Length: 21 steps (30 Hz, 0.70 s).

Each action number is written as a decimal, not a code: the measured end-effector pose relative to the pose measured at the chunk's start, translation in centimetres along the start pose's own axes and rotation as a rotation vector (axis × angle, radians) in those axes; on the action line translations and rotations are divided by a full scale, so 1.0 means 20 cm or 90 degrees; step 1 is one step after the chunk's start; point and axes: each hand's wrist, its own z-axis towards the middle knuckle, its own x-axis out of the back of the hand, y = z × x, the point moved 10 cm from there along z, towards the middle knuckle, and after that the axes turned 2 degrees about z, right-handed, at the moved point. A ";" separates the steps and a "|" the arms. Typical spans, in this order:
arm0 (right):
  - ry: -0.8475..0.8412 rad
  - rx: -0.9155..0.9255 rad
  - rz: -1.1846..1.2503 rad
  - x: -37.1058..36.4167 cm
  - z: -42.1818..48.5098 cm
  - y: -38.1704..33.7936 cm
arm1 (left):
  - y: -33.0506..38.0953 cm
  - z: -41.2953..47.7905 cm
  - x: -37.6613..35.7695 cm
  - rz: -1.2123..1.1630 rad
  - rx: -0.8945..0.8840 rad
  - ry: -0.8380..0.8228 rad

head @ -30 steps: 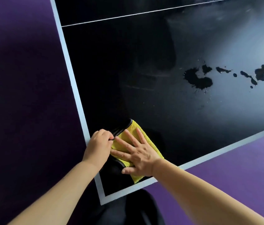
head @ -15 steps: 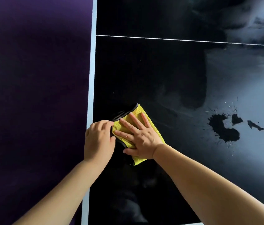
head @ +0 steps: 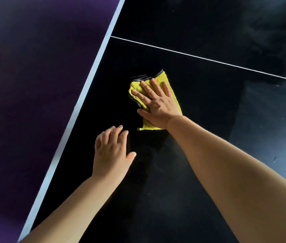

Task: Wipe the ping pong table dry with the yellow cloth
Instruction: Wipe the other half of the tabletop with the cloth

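Cloth (head: 160, 77) sits further in from the white edge (head: 86, 95) of the worktop (head: 191, 155) now; left hand (head: 112, 151) has let go, fingers (head: 111, 135) relaxed, while right hand (head: 158, 104) presses it, fingers spread flat.

Fluffy yellow cloth (head: 168, 85) with dark trim; smooth, glossy black table (head: 200, 81).
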 end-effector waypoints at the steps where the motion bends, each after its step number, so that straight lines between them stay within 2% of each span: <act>1: 0.002 -0.001 -0.001 0.00 0.00 0.06 | 0.03 -0.01 0.00 0.001 0.011 0.013; 6: 0.004 -0.089 0.014 0.01 -0.11 0.34 | 0.07 -0.12 0.01 0.001 0.057 0.035; 10: 0.013 -0.151 0.045 -0.01 -0.22 0.36 | 0.03 -0.24 0.00 0.015 0.083 0.009; 15: 0.000 -0.157 0.073 -0.06 -0.43 0.17 | -0.05 -0.37 0.04 -0.007 0.095 -0.001; 21: -0.033 -0.095 0.063 -0.17 -0.75 -0.32 | -0.11 -0.57 0.06 -0.021 0.041 0.026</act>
